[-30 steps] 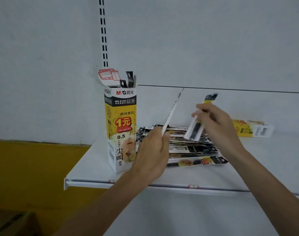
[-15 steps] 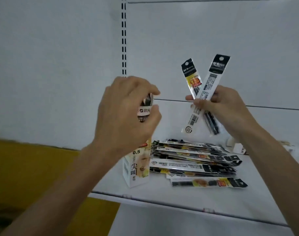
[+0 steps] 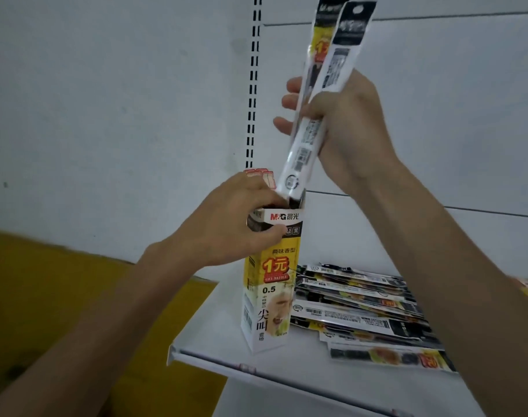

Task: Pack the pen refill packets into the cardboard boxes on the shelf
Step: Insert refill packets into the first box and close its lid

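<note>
**Inspector:** State of the left grip (image 3: 235,224)?

**Assistant:** Clamped on the top of the cardboard box (image 3: 271,284). The thumb presses the printed front face just under the rim, and the fingers curl over the rim at the open mouth. The box stands upright on the shelf (image 3: 287,365), its body directly below this grip. Its open flap (image 3: 261,176) rises behind the knuckles.

**Inspector:** The right grip (image 3: 347,124)?

**Assistant:** Clamped on 2 pen refill packets (image 3: 302,155), held together about mid-length and steeply tilted. Their black header ends stand above the grip. Their lower ends hang below it and to its left, at the mouth of the box, just beside the left grip's fingers. Whether they are inside the rim, I cannot tell.

**Inspector:** Remaining stock?

**Assistant:** A loose pile of packets (image 3: 362,311) lies flat on the shelf, well below the right grip. It sits just beside the box, on the side away from the left grip. 1 packet (image 3: 389,358) lies nearest the shelf's front edge, yellow print up.

**Inspector:** Surroundings?

**Assistant:** A slotted upright (image 3: 252,85) runs up the white back panel above the left grip, to the left of the right grip. A yellow wall (image 3: 46,296) shows below the left forearm. At the far right edge something printed lies on the shelf, too blurred to identify.
</note>
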`<action>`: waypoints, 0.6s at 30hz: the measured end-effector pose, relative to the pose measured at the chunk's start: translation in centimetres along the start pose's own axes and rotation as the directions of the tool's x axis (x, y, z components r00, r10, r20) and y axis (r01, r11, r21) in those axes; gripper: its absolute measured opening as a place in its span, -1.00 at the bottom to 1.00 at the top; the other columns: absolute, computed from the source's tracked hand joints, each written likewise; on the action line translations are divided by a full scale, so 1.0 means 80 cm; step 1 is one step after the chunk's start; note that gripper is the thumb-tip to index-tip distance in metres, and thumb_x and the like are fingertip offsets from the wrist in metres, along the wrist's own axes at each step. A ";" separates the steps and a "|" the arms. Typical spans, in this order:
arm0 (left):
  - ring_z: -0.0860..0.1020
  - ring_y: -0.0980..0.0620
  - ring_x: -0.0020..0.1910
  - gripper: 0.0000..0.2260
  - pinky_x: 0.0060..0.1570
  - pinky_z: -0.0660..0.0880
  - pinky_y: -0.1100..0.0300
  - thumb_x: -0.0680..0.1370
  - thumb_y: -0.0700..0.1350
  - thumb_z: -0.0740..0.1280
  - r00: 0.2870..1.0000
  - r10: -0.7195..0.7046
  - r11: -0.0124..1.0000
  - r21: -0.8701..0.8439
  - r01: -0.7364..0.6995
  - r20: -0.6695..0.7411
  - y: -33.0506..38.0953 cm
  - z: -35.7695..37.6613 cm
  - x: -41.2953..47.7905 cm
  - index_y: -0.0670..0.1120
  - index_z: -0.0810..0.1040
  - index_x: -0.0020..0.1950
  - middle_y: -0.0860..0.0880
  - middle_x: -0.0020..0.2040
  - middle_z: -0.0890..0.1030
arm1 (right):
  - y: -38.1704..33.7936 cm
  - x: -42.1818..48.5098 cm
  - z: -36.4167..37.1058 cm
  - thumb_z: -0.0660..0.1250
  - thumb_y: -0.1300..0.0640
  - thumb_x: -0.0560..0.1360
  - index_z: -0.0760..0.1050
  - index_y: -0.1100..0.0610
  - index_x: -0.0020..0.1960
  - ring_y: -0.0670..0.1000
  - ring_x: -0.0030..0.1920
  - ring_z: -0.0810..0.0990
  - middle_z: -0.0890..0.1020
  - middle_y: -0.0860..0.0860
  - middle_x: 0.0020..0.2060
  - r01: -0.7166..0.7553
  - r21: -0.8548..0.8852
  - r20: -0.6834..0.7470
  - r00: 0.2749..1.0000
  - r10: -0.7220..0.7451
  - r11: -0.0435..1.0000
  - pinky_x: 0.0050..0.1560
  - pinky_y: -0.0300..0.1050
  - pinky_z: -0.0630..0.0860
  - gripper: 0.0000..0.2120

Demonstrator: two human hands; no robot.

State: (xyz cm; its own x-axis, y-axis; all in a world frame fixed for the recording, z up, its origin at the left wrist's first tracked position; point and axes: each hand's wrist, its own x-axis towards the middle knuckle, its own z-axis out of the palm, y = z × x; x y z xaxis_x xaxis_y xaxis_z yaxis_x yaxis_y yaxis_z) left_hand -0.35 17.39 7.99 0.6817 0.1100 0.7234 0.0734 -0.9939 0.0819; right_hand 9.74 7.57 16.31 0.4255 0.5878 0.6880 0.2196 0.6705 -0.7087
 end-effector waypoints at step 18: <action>0.27 0.19 -0.13 -0.76 -0.15 0.22 0.44 0.40 0.13 0.17 0.998 -0.011 1.000 -0.001 0.011 -0.067 0.000 0.011 -0.008 0.05 0.54 -0.13 0.29 -0.23 0.46 | 0.063 -0.017 -0.009 0.29 0.39 0.41 0.38 0.09 -0.03 -0.01 -0.06 0.62 0.56 -0.01 -0.17 -0.093 -0.494 0.210 0.952 0.223 0.864 0.08 0.03 0.56 -0.74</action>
State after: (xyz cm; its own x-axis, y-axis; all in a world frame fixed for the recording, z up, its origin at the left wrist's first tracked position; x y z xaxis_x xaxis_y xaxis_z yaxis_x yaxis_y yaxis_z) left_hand -0.14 17.34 6.88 0.6308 0.1205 0.7666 0.0798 -0.9927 0.0903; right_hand 10.91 9.83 11.69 0.2696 0.8040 0.5300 0.5843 0.3009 -0.7537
